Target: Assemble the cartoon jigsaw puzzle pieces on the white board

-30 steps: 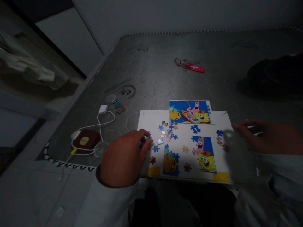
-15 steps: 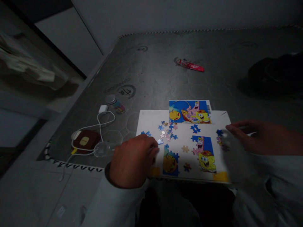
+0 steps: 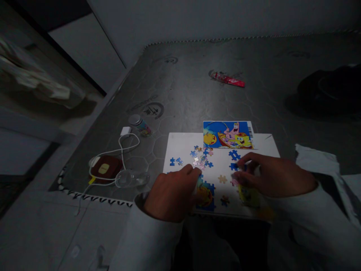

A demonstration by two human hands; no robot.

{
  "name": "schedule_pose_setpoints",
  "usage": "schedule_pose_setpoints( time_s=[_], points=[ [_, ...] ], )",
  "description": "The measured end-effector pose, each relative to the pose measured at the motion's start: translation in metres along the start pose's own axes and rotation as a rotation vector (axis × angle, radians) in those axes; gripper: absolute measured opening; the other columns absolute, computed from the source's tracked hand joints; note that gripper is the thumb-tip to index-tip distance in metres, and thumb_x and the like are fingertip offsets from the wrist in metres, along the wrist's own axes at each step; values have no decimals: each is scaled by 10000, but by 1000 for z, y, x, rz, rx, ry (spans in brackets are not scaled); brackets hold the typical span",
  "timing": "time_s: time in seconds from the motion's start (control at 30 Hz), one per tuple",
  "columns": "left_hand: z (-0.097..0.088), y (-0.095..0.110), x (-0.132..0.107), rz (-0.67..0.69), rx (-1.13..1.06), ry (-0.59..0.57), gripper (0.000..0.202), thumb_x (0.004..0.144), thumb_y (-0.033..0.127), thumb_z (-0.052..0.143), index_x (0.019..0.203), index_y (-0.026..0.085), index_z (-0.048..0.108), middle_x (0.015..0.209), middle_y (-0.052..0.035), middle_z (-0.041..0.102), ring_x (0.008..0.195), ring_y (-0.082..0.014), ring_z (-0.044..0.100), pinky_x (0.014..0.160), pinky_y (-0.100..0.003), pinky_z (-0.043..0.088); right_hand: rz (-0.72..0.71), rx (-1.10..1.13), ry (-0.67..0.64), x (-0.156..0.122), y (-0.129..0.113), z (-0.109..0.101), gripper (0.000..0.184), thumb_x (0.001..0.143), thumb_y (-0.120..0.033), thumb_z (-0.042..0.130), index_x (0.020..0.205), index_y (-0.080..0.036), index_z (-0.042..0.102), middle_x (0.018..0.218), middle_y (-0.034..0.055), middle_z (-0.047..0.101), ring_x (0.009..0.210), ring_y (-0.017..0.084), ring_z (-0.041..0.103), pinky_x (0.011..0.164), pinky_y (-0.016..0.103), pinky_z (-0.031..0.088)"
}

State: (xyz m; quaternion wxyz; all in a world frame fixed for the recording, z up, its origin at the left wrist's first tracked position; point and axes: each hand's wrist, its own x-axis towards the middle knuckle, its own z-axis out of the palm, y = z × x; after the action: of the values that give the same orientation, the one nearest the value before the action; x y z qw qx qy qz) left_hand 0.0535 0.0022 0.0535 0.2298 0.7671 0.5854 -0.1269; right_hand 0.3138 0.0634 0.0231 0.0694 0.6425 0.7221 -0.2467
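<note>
Jigsaw pieces lie on a white board [image 3: 184,141]. My left hand [image 3: 173,194] is closed at the upper left edge of a joined burger section [image 3: 205,197]; its fingertips hide whatever they pinch. My right hand [image 3: 270,175] is over the joined section with the yellow and pink cartoon figures [image 3: 248,197] and covers much of it. Its thumb and forefinger are bent but apart, near a blue piece [image 3: 233,166] at that section's corner. A loose heap of pieces [image 3: 202,160] lies between the hands, below the picture card [image 3: 227,134].
A clear bottle [image 3: 132,178], a brown case with a white cable [image 3: 107,167] and a small jar [image 3: 141,126] stand left of the board. A red tube-like object [image 3: 228,79] lies farther back. White crumpled packaging [image 3: 316,158] is at right, with a dark object [image 3: 327,88] beyond.
My right hand has moved left from the board's right edge onto the cartoon-figure section. My left hand has shifted right to the burger section, uncovering blue pieces at the board's left. The view shifted slightly.
</note>
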Motion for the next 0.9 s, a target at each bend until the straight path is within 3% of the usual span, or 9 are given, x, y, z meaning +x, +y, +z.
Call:
schedule_pose_setpoints(
  time_s=[0.07, 0.2, 0.4, 0.6, 0.67, 0.77, 0.9],
  points=[
    [-2, -2, -2, -21, -3, 11, 428, 876, 378, 739, 1271, 293, 596, 1235, -29, 699, 968, -300, 741, 696, -395, 552, -67, 3, -45, 2, -17, 12, 327, 773, -568, 697, 1001, -335, 726, 835, -20, 756, 721, 203, 694, 596, 315, 437],
    [-7, -9, -6, -58, 6, 28, 266, 939, 384, 658, 1191, 300, 636, 1183, -11, 716, 952, -291, 743, 695, -395, 549, -5, -25, -66, 7, -42, 25, 216, 741, -476, 764, 902, -332, 762, 826, -20, 753, 767, 201, 696, 589, 295, 419],
    [-7, -13, -10, -30, 15, 73, 171, 977, 383, 593, 1107, 302, 669, 1114, 11, 731, 904, -295, 746, 649, -403, 545, -30, -65, -2, 5, -49, 24, 146, 786, -427, 745, 830, -288, 751, 783, -7, 748, 728, 189, 679, 606, 290, 417],
    [-9, -15, -13, -14, 6, 52, 191, 998, 388, 556, 1092, 272, 676, 1108, -14, 730, 878, -298, 747, 636, -409, 551, -101, -45, 318, -4, -51, 21, 132, 868, -372, 668, 829, -264, 732, 741, 3, 738, 666, 194, 666, 579, 308, 412],
    [-10, -16, -15, -17, 3, 53, 196, 999, 389, 554, 1104, 273, 671, 1114, -17, 730, 887, -301, 745, 645, -414, 555, -154, -43, 242, -5, -48, 23, 79, 838, -318, 681, 861, -268, 737, 728, -10, 740, 663, 192, 679, 579, 303, 425],
    [-9, -18, -16, -28, -8, 48, 194, 1002, 381, 549, 1123, 280, 662, 1135, -16, 730, 907, -303, 742, 671, -425, 559, -229, -46, 19, -2, -35, 25, 181, 758, -258, 707, 931, -297, 743, 789, -30, 772, 693, 191, 712, 581, 287, 454],
    [-7, -20, -17, -34, -32, 72, 195, 998, 389, 560, 1124, 284, 665, 1128, -17, 732, 902, -274, 737, 696, -390, 547, -230, -90, 3, 1, -18, 20, 186, 807, -325, 661, 978, -315, 732, 799, -31, 770, 667, 198, 707, 562, 299, 455]
  ],
)
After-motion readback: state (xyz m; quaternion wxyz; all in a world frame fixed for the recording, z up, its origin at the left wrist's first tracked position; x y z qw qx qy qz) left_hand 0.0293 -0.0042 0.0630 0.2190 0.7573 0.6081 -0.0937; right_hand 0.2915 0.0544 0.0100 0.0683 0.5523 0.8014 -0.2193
